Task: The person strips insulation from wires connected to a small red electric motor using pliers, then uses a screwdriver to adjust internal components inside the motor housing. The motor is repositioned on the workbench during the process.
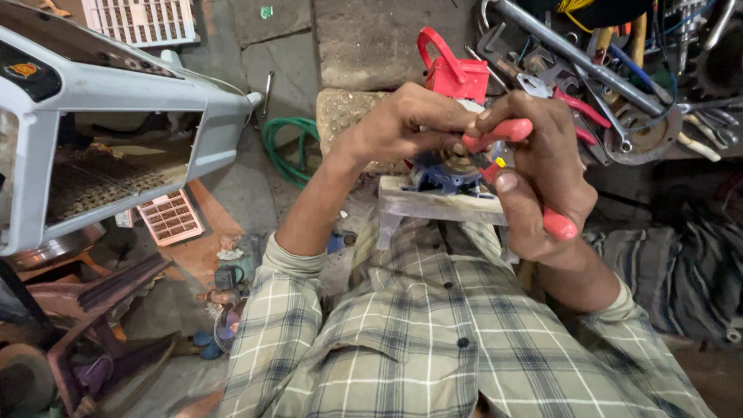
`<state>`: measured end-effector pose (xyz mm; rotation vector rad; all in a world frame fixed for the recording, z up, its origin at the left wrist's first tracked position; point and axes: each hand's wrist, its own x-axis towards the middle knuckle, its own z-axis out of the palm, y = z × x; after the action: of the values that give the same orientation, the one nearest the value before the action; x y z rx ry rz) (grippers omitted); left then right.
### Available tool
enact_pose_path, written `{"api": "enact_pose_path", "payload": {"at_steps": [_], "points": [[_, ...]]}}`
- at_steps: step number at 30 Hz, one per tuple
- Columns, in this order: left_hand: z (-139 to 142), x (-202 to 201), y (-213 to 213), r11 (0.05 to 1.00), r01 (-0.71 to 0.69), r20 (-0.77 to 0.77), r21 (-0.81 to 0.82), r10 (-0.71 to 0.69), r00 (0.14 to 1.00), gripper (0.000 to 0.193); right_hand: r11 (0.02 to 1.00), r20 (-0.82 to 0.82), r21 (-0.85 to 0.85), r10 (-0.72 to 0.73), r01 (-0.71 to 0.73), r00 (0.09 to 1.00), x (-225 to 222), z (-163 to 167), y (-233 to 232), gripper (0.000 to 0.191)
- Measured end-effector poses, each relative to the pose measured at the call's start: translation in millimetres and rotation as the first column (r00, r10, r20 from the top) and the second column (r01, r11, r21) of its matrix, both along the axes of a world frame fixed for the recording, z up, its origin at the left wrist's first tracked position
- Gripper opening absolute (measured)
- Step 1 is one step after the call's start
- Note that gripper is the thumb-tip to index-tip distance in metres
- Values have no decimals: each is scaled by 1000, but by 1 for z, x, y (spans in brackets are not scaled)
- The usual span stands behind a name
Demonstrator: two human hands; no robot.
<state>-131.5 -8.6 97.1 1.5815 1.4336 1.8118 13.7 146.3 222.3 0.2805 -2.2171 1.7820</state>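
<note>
My right hand (542, 166) grips red-handled pliers (559, 224), their jaws pointed at a small motor part (449, 172) with a blue housing. My left hand (406, 124) holds that motor part from the left, fingers wrapped over its top. The part rests on a pale wooden stand (422, 205) in front of my chest. Behind the hands stands a red plastic piece with a loop handle (453, 70). The pliers' jaws are mostly hidden by my fingers.
A pile of wrenches, pliers and metal parts (619, 77) lies at the upper right. A grey appliance casing (101, 131) fills the left, with a green hose (282, 147) beside a stone block (340, 112). Dark cloth (681, 263) lies at the right.
</note>
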Motion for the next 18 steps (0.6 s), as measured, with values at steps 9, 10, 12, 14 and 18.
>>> {"api": "enact_pose_path", "payload": {"at_steps": [9, 10, 12, 14, 18], "points": [[11, 8, 1, 999, -41, 35, -31, 42, 999, 36, 999, 59, -33, -29, 31, 998, 6, -4, 10, 52], [13, 10, 0, 997, -36, 39, -72, 39, 998, 36, 997, 63, -76, -24, 29, 998, 6, -4, 13, 53], [14, 11, -1, 988, -19, 45, -154, 26, 999, 36, 975, 53, -220, 34, -21, 998, 7, -4, 16, 58], [13, 11, -1, 996, -56, -1, -73, 56, 998, 38, 948, 23, -300, 122, -110, 992, 7, -1, 19, 66], [9, 16, -2, 994, -93, 43, -56, 95, 995, 40, 940, 13, -269, 221, -210, 975, 7, 6, 22, 72]]}}
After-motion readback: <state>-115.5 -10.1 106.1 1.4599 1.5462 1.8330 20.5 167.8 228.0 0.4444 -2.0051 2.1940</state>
